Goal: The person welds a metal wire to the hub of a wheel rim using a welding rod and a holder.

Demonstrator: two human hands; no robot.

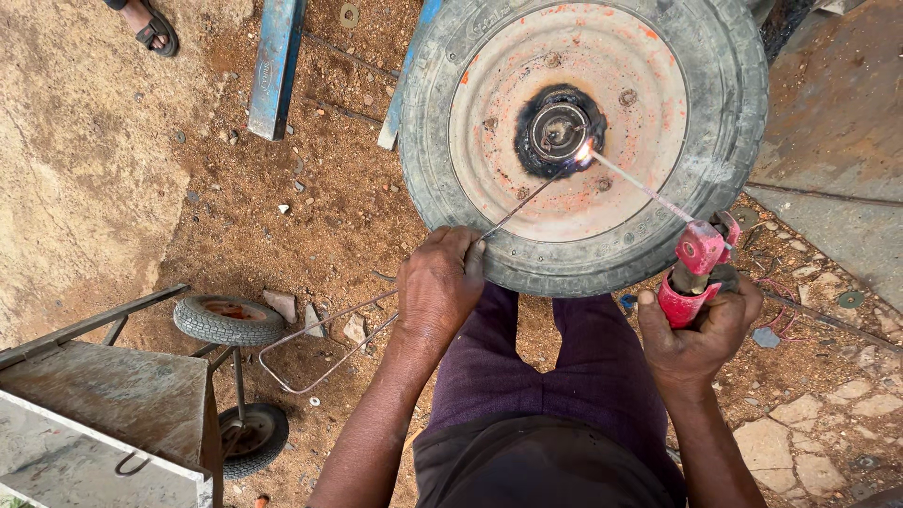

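Rubber, cracked and grey, is ringing the big worn wheel with a faded orange-pink steel disc (pixel 583 132), which is lying flat on the reddish gravelly dirt ground (pixel 310 198) just ahead of the person's knees. At the wheel's middle a soot-blackened round hub (pixel 559 130) is glowing at its right edge, where a bright spark is burning at the tip of a thin straight welding rod (pixel 630 182).

The right hand (pixel 701 329) is wrapping tightly around a red plastic-handled electrode holder (pixel 694 268), fingers pressed together about its grip, and the rod is slanting up and left from its clamp to the hub. The left hand (pixel 437 287) is resting on the tyre's near edge, fingers curled and pinching a thin bent steel wire (pixel 522 202) whose far end is reaching towards the hub.

A long rusty loop of wire rod (pixel 324 343) is lying on the dirt left of that hand. Near the lower left corner of the view a dusty grey metal cart (pixel 103 414) is standing with two small rubber-tyred wheels (pixel 230 320). A blue painted steel bar (pixel 275 61) is lying at the top, with a sandalled foot (pixel 150 23) beyond it.
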